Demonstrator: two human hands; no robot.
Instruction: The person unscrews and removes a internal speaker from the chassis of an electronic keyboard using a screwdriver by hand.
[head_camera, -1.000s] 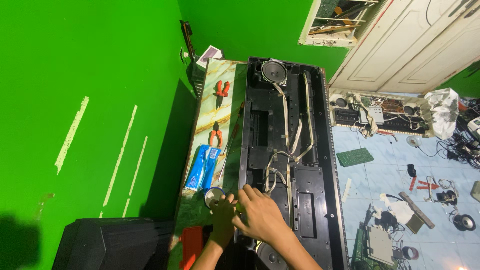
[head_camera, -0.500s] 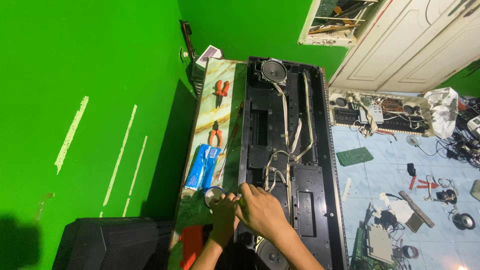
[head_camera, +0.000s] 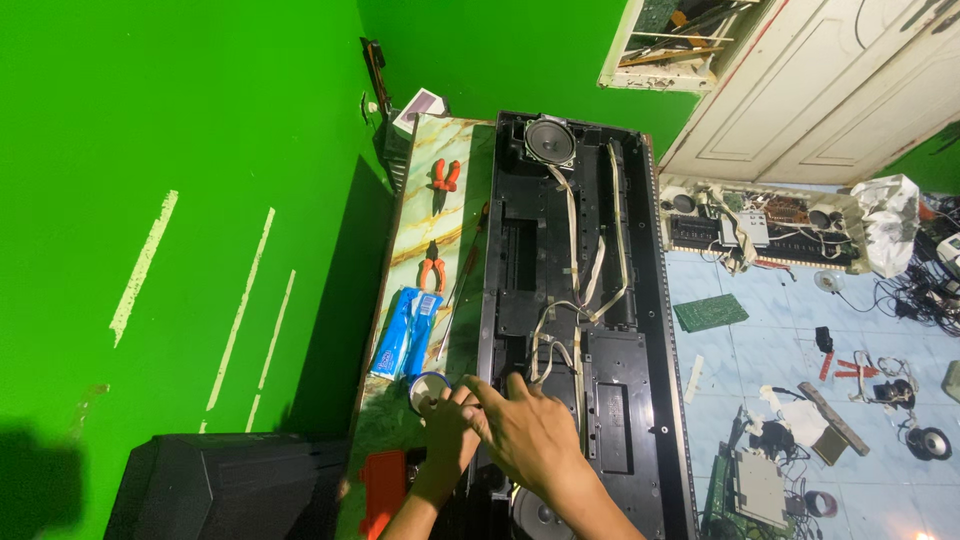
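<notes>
On the bench — two hands (head_camera: 500, 430) on one casing (head_camera: 580, 300) | two pliers (head_camera: 432, 268)

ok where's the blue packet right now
In the head view the blue packet lies on the marbled table, left of the open black casing, just below the orange pliers.

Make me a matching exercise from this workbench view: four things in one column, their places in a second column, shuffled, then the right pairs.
Things:
1. round speaker
2. red-handled pliers
3. blue packet
4. green circuit board

Places:
A. on the blue tiled floor, to the right of the bench
B. at the far end of the open black casing
C. on the marbled benchtop, near its far end
D. on the benchtop, just beyond the small round tin by the left hand

Pairs: 1-B, 2-C, 3-D, 4-A
</notes>
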